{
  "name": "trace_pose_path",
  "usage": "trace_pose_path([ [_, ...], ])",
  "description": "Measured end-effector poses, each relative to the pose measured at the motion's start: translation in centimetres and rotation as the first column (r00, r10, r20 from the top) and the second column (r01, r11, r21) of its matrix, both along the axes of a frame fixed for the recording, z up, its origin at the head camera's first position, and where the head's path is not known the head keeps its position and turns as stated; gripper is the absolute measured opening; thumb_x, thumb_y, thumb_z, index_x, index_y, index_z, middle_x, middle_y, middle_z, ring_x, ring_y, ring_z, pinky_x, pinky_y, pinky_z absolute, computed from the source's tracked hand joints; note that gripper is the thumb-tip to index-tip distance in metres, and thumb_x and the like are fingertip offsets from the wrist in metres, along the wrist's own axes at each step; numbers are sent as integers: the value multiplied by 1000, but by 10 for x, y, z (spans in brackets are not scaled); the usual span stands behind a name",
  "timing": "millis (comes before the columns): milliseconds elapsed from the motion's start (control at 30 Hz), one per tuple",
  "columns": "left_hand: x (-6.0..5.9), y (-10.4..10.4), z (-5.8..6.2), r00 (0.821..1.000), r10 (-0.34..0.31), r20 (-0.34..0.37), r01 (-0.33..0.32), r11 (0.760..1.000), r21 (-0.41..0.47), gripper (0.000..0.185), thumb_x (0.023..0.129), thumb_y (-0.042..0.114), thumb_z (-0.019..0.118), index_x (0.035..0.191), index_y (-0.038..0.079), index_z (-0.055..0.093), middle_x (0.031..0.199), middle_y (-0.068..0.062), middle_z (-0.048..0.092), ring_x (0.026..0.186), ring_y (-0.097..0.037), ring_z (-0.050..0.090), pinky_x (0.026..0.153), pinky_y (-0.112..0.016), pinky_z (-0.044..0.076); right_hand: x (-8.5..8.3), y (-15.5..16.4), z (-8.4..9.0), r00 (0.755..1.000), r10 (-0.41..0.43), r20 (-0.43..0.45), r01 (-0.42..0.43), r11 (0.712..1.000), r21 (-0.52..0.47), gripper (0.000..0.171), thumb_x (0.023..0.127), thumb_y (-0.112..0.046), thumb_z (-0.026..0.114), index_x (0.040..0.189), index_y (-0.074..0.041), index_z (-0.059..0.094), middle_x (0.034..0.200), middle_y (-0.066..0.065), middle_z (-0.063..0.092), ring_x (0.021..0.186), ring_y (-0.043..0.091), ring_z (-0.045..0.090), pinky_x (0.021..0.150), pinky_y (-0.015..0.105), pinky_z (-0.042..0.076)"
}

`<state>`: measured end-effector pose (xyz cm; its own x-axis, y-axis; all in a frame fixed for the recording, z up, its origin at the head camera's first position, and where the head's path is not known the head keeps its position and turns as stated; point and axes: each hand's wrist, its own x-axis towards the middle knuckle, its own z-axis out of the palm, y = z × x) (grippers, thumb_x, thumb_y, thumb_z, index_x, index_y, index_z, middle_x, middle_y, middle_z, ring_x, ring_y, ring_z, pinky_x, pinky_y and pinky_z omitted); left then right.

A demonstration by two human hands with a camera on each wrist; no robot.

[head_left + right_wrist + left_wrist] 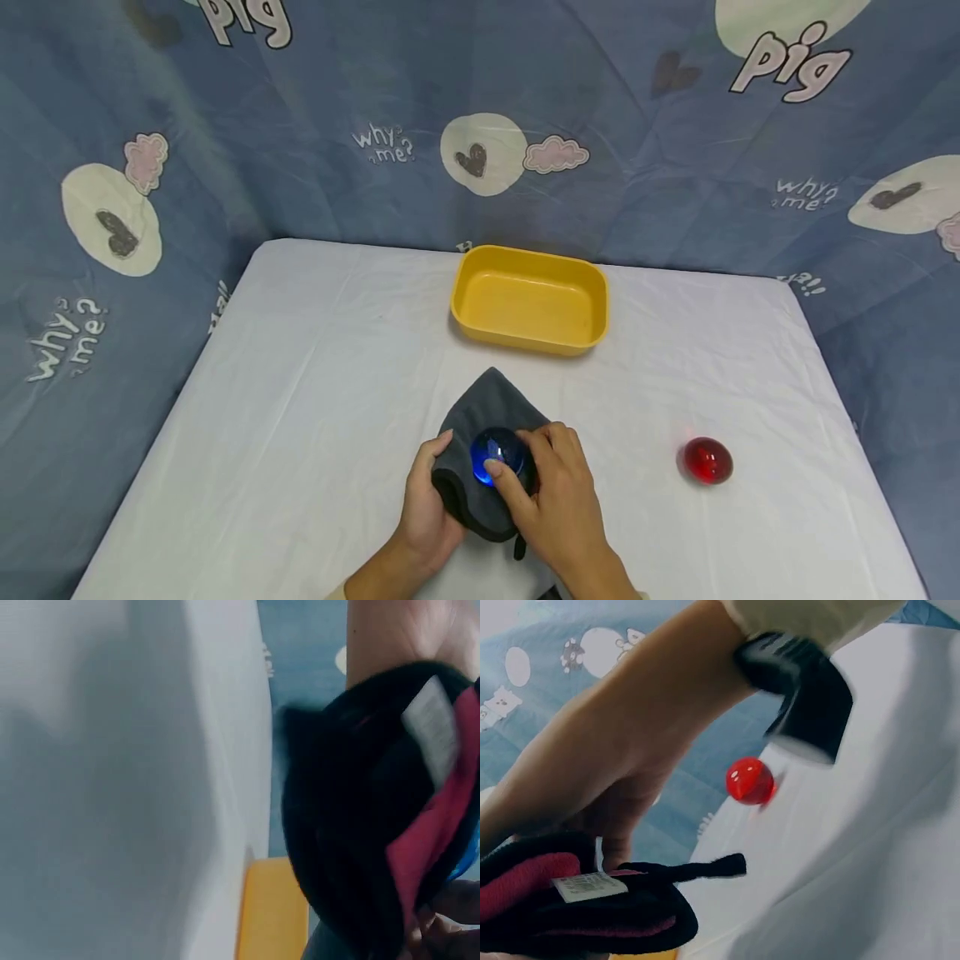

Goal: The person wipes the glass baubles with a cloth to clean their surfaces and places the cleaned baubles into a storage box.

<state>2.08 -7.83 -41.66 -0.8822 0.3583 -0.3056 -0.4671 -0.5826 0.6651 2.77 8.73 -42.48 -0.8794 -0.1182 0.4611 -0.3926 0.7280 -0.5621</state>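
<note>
My left hand [431, 508] holds a dark grey cloth [491, 400] with black edging, its thumb on top at the left edge. The wrist views show the cloth's pink underside [431, 840] and a white label [589, 886]; a black loop [709, 870] sticks out from its edge. On the cloth sits a clear blue ball [487, 454], which my right hand [558, 492] grips between thumb and fingers. Most of the left hand's fingers are hidden under the cloth.
A shiny red ball [708, 461] lies on the white-covered table [315, 392], right of the hands. Beyond the cloth stands a shallow yellow tray [532, 304] near the table's back edge. A blue printed curtain [360, 83] hangs behind the table and at its sides.
</note>
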Motion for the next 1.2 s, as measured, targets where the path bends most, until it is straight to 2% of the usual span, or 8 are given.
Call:
trace_pose_path([
  [100, -1, 0, 1, 1000, 13, -5, -13, 1000, -1, 65, 110, 45, 22, 162, 6, 19, 158, -13, 35, 143, -21, 40, 116, -33, 39, 3, 2, 0, 999, 46, 25, -45, 999, -25, 71, 98, -59, 65, 141, -2, 60, 115, 4, 61, 106, 18, 54, 92, 39, 49],
  [200, -2, 0, 2, 1000, 6, -9, -6, 1000, 13, 67, 110, 48, 20, 163, 7, 17, 162, -13, 31, 146, -22, 36, 118, -34, 36, 4, 3, -1, 996, 86, -11, -87, 995, -49, 75, 98, -56, 68, 150, -4, 50, 126, 7, 60, 113, 22, 56, 101, 41, 47],
  [367, -2, -3, 1, 1000, -2, -20, 2, 1000, 0, 68, 111, 49, 19, 163, 5, 16, 160, -12, 34, 144, -21, 39, 117, -34, 38, 2, -1, -3, 992, 102, -79, -109, 989, -103, 58, 97, -45, 74, 137, -6, 60, 124, 7, 60, 111, 21, 61, 96, 36, 54],
  [533, -1, -4, 1, 1000, 6, -19, -7, 1000, -25, 67, 111, 48, 20, 162, 4, 18, 156, -10, 39, 141, -20, 43, 115, -34, 41, 0, -4, -3, 996, 70, -59, -76, 993, -89, 54, 99, -46, 72, 134, -6, 64, 121, 5, 62, 109, 20, 61, 91, 42, 57],
  [733, -2, 1, 1, 1000, 15, 1, -15, 999, -50, 65, 111, 47, 22, 157, 2, 27, 145, -8, 49, 134, -20, 51, 112, -35, 44, -3, -2, 1, 1000, 30, -8, -31, 998, -61, 48, 101, -45, 69, 122, -3, 70, 111, 4, 59, 103, 15, 59, 88, 36, 57],
  [967, -5, 7, 1, 1000, -6, 10, 6, 1000, -29, 64, 111, 48, 24, 158, 4, 25, 148, -9, 45, 135, -20, 48, 113, -35, 43, -7, 4, -1, 1000, -2, 9, 3, 999, -52, 39, 104, -38, 66, 110, -1, 75, 101, 2, 62, 96, 13, 57, 80, 34, 56],
  [1100, -7, 6, -1, 1000, 21, 1, -21, 1000, -19, 67, 111, 52, 25, 158, 5, 27, 151, -9, 46, 139, -21, 47, 114, -35, 42, -4, 3, 1, 999, 28, 33, -27, 999, -22, 59, 100, -49, 69, 134, -1, 65, 111, 3, 62, 104, 16, 56, 88, 38, 54],
  [1200, -9, 4, -1, 999, 33, -17, -33, 999, -20, 73, 110, 59, 25, 160, 7, 27, 155, -9, 44, 142, -20, 45, 116, -35, 40, -2, 1, 0, 998, 63, -13, -63, 998, -15, 74, 97, -53, 71, 149, -3, 51, 121, 7, 61, 110, 22, 56, 95, 43, 51],
])
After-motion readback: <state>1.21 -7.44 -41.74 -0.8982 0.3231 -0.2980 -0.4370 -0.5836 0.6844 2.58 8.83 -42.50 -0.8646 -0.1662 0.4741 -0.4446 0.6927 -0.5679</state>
